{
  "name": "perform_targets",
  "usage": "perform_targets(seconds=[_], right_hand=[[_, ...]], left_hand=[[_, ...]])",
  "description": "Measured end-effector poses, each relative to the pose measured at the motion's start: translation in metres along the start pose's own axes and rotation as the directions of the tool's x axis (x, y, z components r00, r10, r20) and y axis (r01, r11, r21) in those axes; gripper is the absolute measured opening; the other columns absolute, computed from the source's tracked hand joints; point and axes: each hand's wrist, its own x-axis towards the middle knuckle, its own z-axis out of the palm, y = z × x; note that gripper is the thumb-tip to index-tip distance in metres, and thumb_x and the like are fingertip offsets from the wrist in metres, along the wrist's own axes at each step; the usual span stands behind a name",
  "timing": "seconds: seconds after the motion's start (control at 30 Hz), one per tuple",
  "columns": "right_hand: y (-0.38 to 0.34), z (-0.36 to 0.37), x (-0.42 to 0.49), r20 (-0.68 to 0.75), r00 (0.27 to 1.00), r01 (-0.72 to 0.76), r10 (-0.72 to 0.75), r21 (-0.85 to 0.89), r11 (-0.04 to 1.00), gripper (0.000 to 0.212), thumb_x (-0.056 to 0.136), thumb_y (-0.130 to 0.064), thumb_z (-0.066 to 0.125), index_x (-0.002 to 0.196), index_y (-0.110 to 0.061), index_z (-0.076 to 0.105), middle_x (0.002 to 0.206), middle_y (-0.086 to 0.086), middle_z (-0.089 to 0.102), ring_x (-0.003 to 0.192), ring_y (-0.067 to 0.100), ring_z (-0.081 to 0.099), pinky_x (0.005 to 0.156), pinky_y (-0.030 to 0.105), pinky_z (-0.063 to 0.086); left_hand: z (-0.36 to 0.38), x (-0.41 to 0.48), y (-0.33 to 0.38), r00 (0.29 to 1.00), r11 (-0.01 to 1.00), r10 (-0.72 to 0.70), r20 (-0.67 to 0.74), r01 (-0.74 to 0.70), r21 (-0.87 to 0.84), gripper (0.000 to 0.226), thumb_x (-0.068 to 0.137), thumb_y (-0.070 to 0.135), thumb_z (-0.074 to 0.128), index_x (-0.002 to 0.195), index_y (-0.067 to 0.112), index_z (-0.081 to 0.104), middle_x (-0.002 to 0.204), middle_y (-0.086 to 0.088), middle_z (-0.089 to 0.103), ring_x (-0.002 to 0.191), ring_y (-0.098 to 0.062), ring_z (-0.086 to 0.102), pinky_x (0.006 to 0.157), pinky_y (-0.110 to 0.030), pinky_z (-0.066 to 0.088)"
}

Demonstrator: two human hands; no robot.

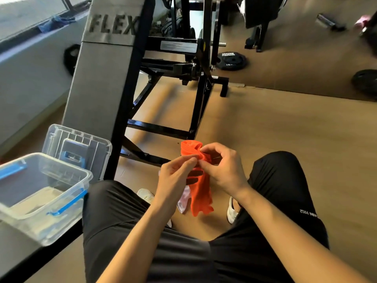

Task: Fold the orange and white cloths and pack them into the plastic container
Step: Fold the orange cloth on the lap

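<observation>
Task at an early stage, by my reading. The plastic container (43,198) sits open on the counter (14,248) at the person's left side; through its clear walls I see no orange or white cloth inside, only a pale flat layer on the bottom that I cannot identify. Its lid (77,148) stands propped just behind it. The orange cloth (199,193) is held in mid-air between the knees, bunched at the top and hanging loose below, so no neat fold is finished yet. A pale, whitish-pink piece (183,201) hangs just behind and left of the orange cloth; probably the white cloth, but mostly hidden, and how it is held cannot be told. Left hand (173,178): fingers pressed together, thumb and forefinger pinching the upper edge of the orange cloth. Right hand (222,168): fingers curled, tips pinching the same bunched edge, touching the left fingertips. The cloth drops below both hands, with dark stripes showing between them. Remaining: finish both folds, pack both into the container.
</observation>
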Motion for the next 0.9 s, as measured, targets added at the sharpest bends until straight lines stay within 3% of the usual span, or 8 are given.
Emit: perform_targets(seconds=[0.1,0.23,0.37,0.5,0.6,0.73,0.8,0.9], right_hand=[[0.005,-0.008,0.002,0.061,0.998,-0.014,0.014,0.01,1.0,0.016,0.082,-0.012,0.079,0.095,-0.02,0.075,0.087,-0.011,0.073,0.08,0.003,0.069,0.075,0.019,0.053],[0.002,-0.021,0.004,0.204,0.979,-0.024,0.016,0.037,0.999,0.015,0.083,-0.008,0.078,0.094,-0.018,0.075,0.082,-0.012,0.072,0.077,0.003,0.067,0.072,0.024,0.056],[-0.006,-0.032,0.008,0.267,0.964,-0.022,-0.004,0.097,0.995,0.017,0.084,-0.004,0.076,0.092,-0.019,0.072,0.081,-0.012,0.071,0.072,0.002,0.065,0.069,0.027,0.057],[-0.011,-0.04,0.011,0.285,0.958,0.01,-0.025,0.055,0.998,0.018,0.085,-0.007,0.076,0.096,-0.02,0.07,0.085,-0.004,0.07,0.076,0.007,0.066,0.07,0.027,0.057],[-0.012,-0.042,0.01,0.306,0.951,0.057,-0.043,-0.037,0.998,0.026,0.088,-0.01,0.073,0.106,-0.027,0.067,0.09,-0.009,0.066,0.078,0.007,0.063,0.071,0.032,0.057],[-0.026,-0.044,0.009,0.46,0.88,0.173,-0.115,-0.087,0.981,0.055,0.092,-0.003,0.064,0.136,-0.036,0.056,0.114,-0.033,0.059,0.098,-0.001,0.061,0.08,0.012,0.048],[-0.028,-0.043,0.011,0.556,0.822,0.23,-0.122,-0.13,0.964,0.056,0.095,0.0,0.057,0.138,-0.035,0.056,0.137,-0.019,0.055,0.124,0.003,0.052,0.096,0.018,0.048],[-0.024,-0.04,0.017,0.566,0.815,0.271,-0.121,-0.189,0.944,0.056,0.089,0.008,0.053,0.132,-0.025,0.063,0.132,-0.001,0.059,0.125,0.014,0.054,0.105,0.031,0.046]], left_hand=[[-0.016,-0.001,-0.008,0.998,0.998,0.047,0.047,-0.048,0.029,0.02,0.099,0.011,0.06,0.109,0.002,0.075,0.096,-0.016,0.079,0.088,-0.029,0.077,0.074,-0.029,0.062],[-0.043,0.012,-0.021,0.971,0.954,0.22,-0.093,-0.194,0.229,0.022,0.088,0.01,0.076,0.11,0.008,0.074,0.094,-0.011,0.077,0.085,-0.023,0.074,0.073,-0.03,0.057],[-0.061,0.026,-0.025,0.982,0.942,0.117,0.149,-0.157,0.296,0.058,0.077,0.024,0.085,0.13,0.029,0.062,0.121,0.002,0.069,0.108,-0.013,0.068,0.087,-0.028,0.058],[-0.056,0.033,-0.021,0.964,0.968,0.153,0.218,-0.19,0.164,0.014,0.086,0.002,0.071,0.1,0.006,0.071,0.087,0.002,0.077,0.084,-0.008,0.071,0.077,-0.02,0.055],[-0.051,0.04,-0.014,0.958,0.955,0.256,0.132,-0.272,0.122,0.007,0.089,-0.003,0.069,0.094,0.003,0.069,0.079,0.002,0.074,0.074,-0.01,0.07,0.069,-0.021,0.057],[-0.042,0.044,-0.007,0.945,0.938,0.311,0.099,-0.322,0.128,0.009,0.092,0.005,0.069,0.1,0.0,0.068,0.084,-0.01,0.072,0.075,-0.019,0.07,0.067,-0.032,0.06],[-0.04,0.046,-0.007,0.939,0.93,0.325,0.11,-0.338,0.146,0.01,0.091,0.009,0.071,0.099,0.003,0.069,0.087,-0.014,0.073,0.077,-0.024,0.072,0.069,-0.036,0.061],[-0.038,0.044,-0.004,0.938,0.927,0.335,0.084,-0.344,0.149,0.016,0.086,0.019,0.076,0.096,0.008,0.072,0.09,-0.02,0.074,0.079,-0.028,0.071,0.071,-0.042,0.06]])
